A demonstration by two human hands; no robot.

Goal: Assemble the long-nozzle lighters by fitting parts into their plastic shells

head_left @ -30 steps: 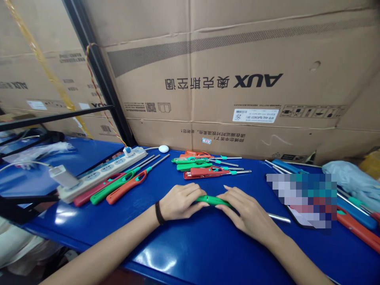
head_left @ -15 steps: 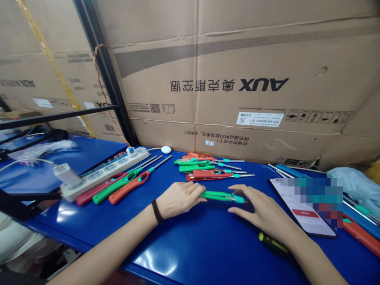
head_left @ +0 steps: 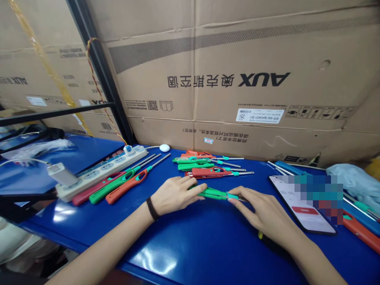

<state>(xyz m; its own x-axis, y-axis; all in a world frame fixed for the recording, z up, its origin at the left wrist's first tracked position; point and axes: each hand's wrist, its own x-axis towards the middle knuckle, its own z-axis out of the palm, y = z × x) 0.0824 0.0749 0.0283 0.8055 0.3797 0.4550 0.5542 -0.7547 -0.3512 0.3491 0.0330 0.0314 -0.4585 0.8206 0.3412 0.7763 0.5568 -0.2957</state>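
A green long-nosed lighter (head_left: pixel 214 193) lies on the blue table (head_left: pixel 192 245) between my hands. My left hand (head_left: pixel 175 194), with a dark band on its wrist, rests over the handle end, fingers curled onto it. My right hand (head_left: pixel 261 213) lies flat beside the lighter's teal collar and metal tube, its fingertips touching them. Just behind lies a pile of red and green lighters (head_left: pixel 208 165).
More lighters (head_left: pixel 118 185) lie next to a white power strip (head_left: pixel 97 174) at the left. A phone (head_left: pixel 303 204) lies at the right, with further lighters and a bag (head_left: pixel 353 180) past it. Large cardboard boxes (head_left: pixel 237 79) wall off the table's back.
My right hand has slid off the lighter's handle toward the tube end and now lies flat. The lighter has shifted slightly toward the pile. My left hand has stayed on the handle.
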